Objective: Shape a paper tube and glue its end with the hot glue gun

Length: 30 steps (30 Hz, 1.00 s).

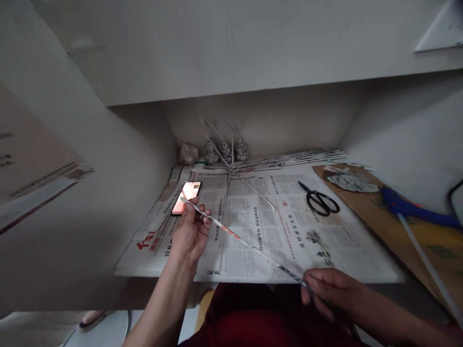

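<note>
A thin rolled newspaper stick (253, 248) runs slantwise between my hands above the newspaper-covered tabletop. My left hand (191, 231) pinches it near its upper left end, which points over a lit phone (187, 197). Lower down on the right, my right hand (325, 289) grips the other end at the table's front edge. A star-like bundle of paper sticks (289, 159) lies at the back of the table, its spokes meeting near the middle. One loose spoke (258, 193) reaches forward across the newspaper (246, 217).
Black-handled scissors (320, 200) lie right of centre. Behind stand several woven paper pieces (241, 150) beside a crumpled bag (188, 154). On the right, a cardboard piece (408, 241) carries crumpled paper (350, 179) and a blue glue gun (415, 207). White walls enclose the table.
</note>
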Each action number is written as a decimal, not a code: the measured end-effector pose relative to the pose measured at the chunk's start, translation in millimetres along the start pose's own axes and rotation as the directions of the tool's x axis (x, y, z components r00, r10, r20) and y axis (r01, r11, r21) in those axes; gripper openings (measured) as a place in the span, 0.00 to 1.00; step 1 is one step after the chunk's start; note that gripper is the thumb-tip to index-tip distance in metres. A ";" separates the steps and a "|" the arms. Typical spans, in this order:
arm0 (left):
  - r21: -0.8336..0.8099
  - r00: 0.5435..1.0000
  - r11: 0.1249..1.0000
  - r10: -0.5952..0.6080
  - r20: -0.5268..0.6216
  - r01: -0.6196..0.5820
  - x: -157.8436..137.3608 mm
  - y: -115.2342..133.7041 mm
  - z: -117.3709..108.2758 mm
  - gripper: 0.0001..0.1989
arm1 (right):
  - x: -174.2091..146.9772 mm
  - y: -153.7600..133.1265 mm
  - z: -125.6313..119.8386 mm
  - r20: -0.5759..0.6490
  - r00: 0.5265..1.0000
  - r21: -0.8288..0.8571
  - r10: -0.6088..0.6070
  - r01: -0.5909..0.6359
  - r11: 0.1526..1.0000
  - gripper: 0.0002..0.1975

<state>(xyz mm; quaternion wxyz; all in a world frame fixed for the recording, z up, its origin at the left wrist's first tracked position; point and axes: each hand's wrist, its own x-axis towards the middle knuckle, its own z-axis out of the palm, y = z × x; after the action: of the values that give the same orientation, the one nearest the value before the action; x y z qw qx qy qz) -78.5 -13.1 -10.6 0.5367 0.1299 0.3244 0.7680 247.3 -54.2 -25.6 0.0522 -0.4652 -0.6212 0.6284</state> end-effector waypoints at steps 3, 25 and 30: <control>0.027 1.000 1.000 0.003 -0.031 -0.002 -2.1 0.1 1.3 0.10 | 3.7 -0.9 0.6 -0.103 0.988 -0.137 -0.116 0.101 0.985 0.17; -0.067 0.998 0.998 -0.017 0.066 0.021 -10.7 7.1 6.6 0.11 | 18.2 -18.6 12.2 0.168 0.983 0.326 -0.068 0.009 0.945 0.23; -0.024 1.000 1.000 0.001 0.028 -0.001 -10.6 2.4 5.3 0.11 | 33.6 -28.2 16.4 0.102 0.982 0.267 -0.160 0.127 0.955 0.18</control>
<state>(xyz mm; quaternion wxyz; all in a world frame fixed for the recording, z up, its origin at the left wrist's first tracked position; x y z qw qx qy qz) -73.3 -21.3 -3.4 0.5424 0.1342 0.3074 0.7702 203.4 -38.3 -23.1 0.1200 -0.3684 -0.5677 0.7263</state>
